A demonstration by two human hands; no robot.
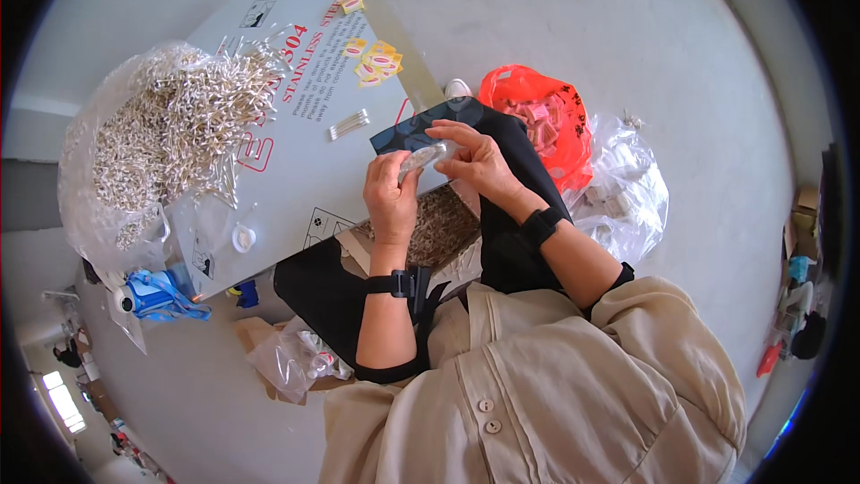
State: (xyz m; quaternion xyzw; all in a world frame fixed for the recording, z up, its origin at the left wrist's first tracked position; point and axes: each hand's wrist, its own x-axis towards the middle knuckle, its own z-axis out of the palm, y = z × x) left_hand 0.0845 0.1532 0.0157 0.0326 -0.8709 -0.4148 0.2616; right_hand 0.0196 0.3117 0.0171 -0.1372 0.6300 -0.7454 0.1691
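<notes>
In front of my lap, my left hand pinches a small clear, whitish packet between thumb and fingers; its contents are too small to make out. My right hand has its thumb and fingers around the packet's right end, the index finger stretched above it. Just beyond my hands, a few cotton swabs lie side by side on the sheet-covered table. To the left, a large clear bag lies open, heaped with loose cotton swabs.
Small yellow-and-white boxes lie farther back on the table. Between my legs stands a carton of small brownish pieces. On the right are a red bag of pink packs and a clear bag. A blue strapped container is at left.
</notes>
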